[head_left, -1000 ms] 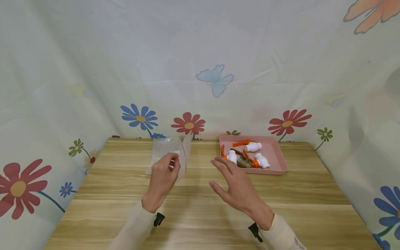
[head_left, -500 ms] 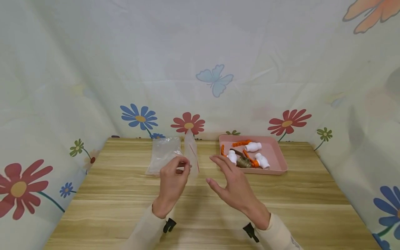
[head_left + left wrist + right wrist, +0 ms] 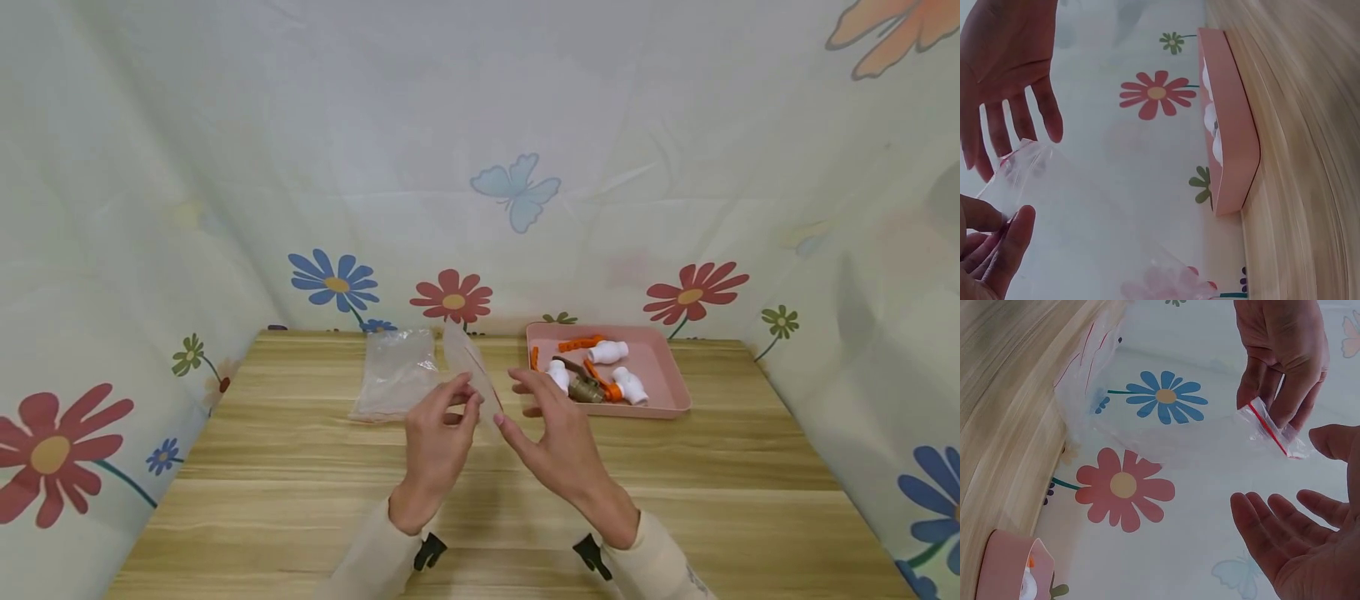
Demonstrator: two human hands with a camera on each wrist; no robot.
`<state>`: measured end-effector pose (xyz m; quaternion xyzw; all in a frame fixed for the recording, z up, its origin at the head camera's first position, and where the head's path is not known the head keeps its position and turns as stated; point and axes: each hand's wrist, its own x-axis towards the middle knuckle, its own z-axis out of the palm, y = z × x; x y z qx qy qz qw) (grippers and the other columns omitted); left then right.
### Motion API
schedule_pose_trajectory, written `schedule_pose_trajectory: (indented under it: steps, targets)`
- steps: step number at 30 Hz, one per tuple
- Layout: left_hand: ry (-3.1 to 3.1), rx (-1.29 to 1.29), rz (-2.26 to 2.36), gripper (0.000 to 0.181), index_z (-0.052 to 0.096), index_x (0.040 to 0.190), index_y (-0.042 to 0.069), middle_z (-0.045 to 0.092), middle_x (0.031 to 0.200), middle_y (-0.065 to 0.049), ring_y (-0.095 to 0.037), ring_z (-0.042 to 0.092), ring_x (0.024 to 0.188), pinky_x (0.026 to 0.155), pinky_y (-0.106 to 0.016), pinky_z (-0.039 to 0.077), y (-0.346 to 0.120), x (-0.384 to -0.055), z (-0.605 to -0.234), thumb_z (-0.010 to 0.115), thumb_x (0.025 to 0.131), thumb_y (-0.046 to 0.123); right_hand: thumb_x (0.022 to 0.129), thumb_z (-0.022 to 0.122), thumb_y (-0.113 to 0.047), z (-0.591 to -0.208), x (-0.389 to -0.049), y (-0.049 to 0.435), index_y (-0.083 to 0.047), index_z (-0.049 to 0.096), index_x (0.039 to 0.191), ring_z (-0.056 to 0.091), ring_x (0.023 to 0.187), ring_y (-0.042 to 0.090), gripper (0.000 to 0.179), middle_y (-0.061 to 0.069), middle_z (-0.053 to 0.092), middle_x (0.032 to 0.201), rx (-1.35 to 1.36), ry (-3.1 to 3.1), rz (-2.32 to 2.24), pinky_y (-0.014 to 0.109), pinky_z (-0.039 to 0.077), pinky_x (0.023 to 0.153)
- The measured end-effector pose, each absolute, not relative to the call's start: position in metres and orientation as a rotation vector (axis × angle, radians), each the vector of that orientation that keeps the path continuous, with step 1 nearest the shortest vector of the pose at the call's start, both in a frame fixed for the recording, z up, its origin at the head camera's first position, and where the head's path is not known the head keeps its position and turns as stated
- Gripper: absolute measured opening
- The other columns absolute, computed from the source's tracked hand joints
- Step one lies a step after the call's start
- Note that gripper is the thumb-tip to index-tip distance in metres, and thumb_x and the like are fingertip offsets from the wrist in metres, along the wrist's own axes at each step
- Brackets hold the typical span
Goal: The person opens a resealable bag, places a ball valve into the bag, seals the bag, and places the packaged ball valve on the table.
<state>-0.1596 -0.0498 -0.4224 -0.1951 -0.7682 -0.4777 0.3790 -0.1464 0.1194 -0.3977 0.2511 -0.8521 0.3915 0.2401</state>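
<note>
I find the left hand (image 3: pixel 438 429) pinching a clear, thin plastic bag with a red line along its mouth (image 3: pixel 467 358) between thumb and curled fingers, at the mouth end; the bag's body extends ahead of that hand, tilted. I record the right hand (image 3: pixel 566 446) as open, fingers apart and slightly bent, gripping nothing, its thumb just beside the bag's red-lined edge; from my views I cannot tell whether they touch. Beyond the left hand and to its left, I note flat, clear plastic bagging (image 3: pixel 393 379) on a wood-grain table (image 3: pixel 262 467). Beyond the right hand stands a shallow pink rectangular tray (image 3: pixel 663 375), holding white valves with orange handles (image 3: pixel 630 387) and one olive-brown valve (image 3: pixel 585 390).
</note>
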Motion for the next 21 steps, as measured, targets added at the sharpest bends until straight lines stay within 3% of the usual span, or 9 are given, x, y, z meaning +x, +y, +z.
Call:
schedule_pose_trajectory:
  steps: [7, 16, 21]
  targets:
    - [-1.964, -0.523, -1.247, 0.02, 0.071, 0.103, 0.001, 0.073, 0.085, -0.01, -0.018, 0.073, 0.073, 0.057, -0.017, 0.055, -0.041, -0.158, -0.422, 0.073, 0.083, -0.002, 0.084, 0.077, -0.017, -0.398, -0.147, 0.119, -0.009, 0.057, 0.13, 0.069, 0.095, 0.022, 0.051, 0.008, 0.065, 0.118, 0.671, -2.295, 1.059, 0.03, 0.06, 0.068]
    - [-1.977, -0.612, -1.247, 0.019, 0.071, 0.102, 0.003, 0.071, 0.088, -0.008, -0.016, 0.072, 0.076, 0.059, -0.014, 0.054, -0.036, -0.155, -0.423, 0.069, 0.085, -0.004, 0.081, 0.077, -0.012, -0.4, -0.148, 0.12, -0.005, 0.063, 0.105, 0.066, 0.067, 0.014, 0.028, 0.005, 0.067, 0.08, 0.595, -2.276, 0.909, 0.018, 0.052, 0.052]
    - [-1.958, -0.649, -1.236, 0.019, 0.07, 0.099, 0.003, 0.069, 0.088, -0.007, -0.015, 0.07, 0.075, 0.06, -0.014, 0.054, -0.036, -0.156, -0.425, 0.068, 0.083, -0.006, 0.079, 0.075, -0.006, -0.403, -0.15, 0.122, -0.006, 0.064, 0.096, 0.062, 0.061, 0.009, 0.02, 0.0, 0.065, 0.072, 0.586, -2.239, 0.854, 0.017, 0.048, 0.05]
